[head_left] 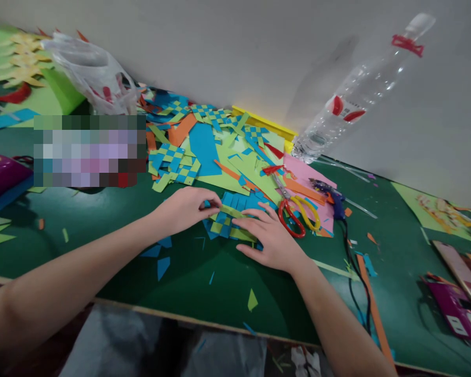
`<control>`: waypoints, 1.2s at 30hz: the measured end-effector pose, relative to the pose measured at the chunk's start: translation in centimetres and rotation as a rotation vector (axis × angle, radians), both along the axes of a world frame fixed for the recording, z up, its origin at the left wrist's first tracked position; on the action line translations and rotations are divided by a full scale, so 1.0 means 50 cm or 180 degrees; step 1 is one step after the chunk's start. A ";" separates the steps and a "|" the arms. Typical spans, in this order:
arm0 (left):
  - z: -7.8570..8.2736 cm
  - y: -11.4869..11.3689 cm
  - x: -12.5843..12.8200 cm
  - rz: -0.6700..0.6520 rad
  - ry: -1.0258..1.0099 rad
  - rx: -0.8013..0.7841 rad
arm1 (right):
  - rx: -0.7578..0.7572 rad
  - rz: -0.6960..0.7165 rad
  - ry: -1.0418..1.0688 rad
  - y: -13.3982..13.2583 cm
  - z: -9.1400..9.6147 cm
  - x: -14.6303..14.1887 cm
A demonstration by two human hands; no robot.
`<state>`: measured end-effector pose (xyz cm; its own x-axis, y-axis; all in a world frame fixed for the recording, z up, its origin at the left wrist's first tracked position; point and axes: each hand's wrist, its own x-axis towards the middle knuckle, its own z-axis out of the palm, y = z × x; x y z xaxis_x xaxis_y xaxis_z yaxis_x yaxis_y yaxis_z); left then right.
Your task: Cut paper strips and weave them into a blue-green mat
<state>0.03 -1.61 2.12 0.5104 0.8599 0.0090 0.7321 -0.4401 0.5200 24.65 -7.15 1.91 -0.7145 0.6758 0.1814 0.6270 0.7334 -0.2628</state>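
A half-woven mat of blue and green paper strips [231, 212] lies on the green table [204, 283]. My left hand [184, 207] is closed in a pinch on a green strip [230, 209] that runs across the mat. My right hand [269, 235] lies flat on the mat's lower right side, fingers stretched out and pressing the strips down.
Red and yellow scissors [296, 209] lie just right of the mat. Behind are a pile of woven pieces and paper scraps [204, 141], a plastic bag [94, 73], a clear plastic bottle [357, 94], a glue gun with its cord [337, 201] and phones [459, 272] at the right.
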 end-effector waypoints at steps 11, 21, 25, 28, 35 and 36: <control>0.001 -0.006 0.001 -0.0055 -0.0161 0.0153 | 0.0002 0.0006 0.0075 0.000 0.000 0.000; -0.003 -0.012 0.008 -0.1031 0.0144 0.1199 | 0.0459 -0.0147 0.0388 0.005 -0.002 0.004; -0.012 -0.015 0.014 -0.1164 0.0242 0.1344 | 0.0486 -0.0118 0.0329 0.007 -0.007 0.005; -0.017 -0.016 0.018 -0.1159 0.0226 0.1425 | 0.0481 -0.0097 0.0311 0.008 -0.009 0.005; -0.027 -0.014 0.019 -0.1208 0.0290 0.1425 | 0.0424 -0.0115 0.0221 0.008 -0.014 0.007; -0.028 -0.013 0.020 -0.1231 0.0292 0.1422 | 0.0407 -0.0117 0.0202 0.008 -0.015 0.008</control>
<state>1.01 -2.27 0.72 0.8015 0.5346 0.2680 0.5084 -0.8451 0.1652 25.03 -6.75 1.18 -0.6739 0.6699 0.3117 0.6392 0.7402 -0.2086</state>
